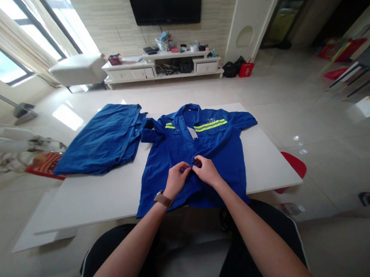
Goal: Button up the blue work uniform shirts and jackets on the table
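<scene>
A blue work shirt with yellow-green and grey reflective stripes lies front up, its collar away from me and its lower edge over the near table edge. My left hand, with a brown-strapped watch above it, pinches the front opening around mid-chest. Right beside it, my right hand pinches the same strip of cloth, fingertips nearly touching the left ones. Any button between the fingers is too small to make out. Above the hands the front gapes, and a whitish patch shows inside.
Folded blue cloth lies left of the shirt on the white table. A red stool stands by the table's right end. Beyond are a white TV cabinet, a grey ottoman and a red bag.
</scene>
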`<action>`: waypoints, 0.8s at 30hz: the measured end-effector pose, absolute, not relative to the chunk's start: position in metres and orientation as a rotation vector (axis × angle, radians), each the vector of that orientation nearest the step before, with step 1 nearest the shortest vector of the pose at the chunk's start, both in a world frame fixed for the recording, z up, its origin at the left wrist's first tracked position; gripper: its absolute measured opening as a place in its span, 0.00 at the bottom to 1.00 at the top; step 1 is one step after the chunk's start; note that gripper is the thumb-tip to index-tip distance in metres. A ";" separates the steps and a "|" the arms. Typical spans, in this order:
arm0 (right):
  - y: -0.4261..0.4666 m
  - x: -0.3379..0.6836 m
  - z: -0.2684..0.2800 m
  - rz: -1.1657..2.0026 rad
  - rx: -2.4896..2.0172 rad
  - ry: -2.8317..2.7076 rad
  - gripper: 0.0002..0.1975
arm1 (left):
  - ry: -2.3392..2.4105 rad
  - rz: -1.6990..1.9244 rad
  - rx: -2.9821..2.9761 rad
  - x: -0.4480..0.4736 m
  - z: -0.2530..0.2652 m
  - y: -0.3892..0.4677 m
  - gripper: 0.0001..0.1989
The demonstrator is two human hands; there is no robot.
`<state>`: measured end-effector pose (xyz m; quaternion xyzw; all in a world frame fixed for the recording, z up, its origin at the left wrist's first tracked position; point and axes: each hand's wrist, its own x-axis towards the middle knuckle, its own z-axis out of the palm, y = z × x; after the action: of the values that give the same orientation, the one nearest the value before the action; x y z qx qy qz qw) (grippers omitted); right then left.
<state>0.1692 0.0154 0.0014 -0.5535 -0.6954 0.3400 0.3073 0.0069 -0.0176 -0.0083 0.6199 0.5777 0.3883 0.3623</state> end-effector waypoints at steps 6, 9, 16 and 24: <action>0.016 0.173 0.001 0.876 -1.488 -1.773 0.14 | 1.476 1.032 1.464 0.005 -0.014 -0.013 0.07; 0.015 0.174 0.003 0.810 -1.430 -1.787 0.07 | 1.477 1.061 1.455 0.007 -0.011 -0.013 0.06; 0.014 0.172 0.000 0.798 -1.367 -1.821 0.05 | 1.488 0.997 1.610 0.009 -0.003 -0.019 0.06; 0.014 0.170 -0.003 0.862 -1.392 -1.789 0.10 | 1.560 1.031 1.565 0.008 -0.006 -0.013 0.07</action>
<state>0.1696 0.0137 -0.0030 -0.5375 -0.6909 0.3329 0.3506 0.0078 -0.0129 -0.0056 0.6026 0.6005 0.3970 0.3445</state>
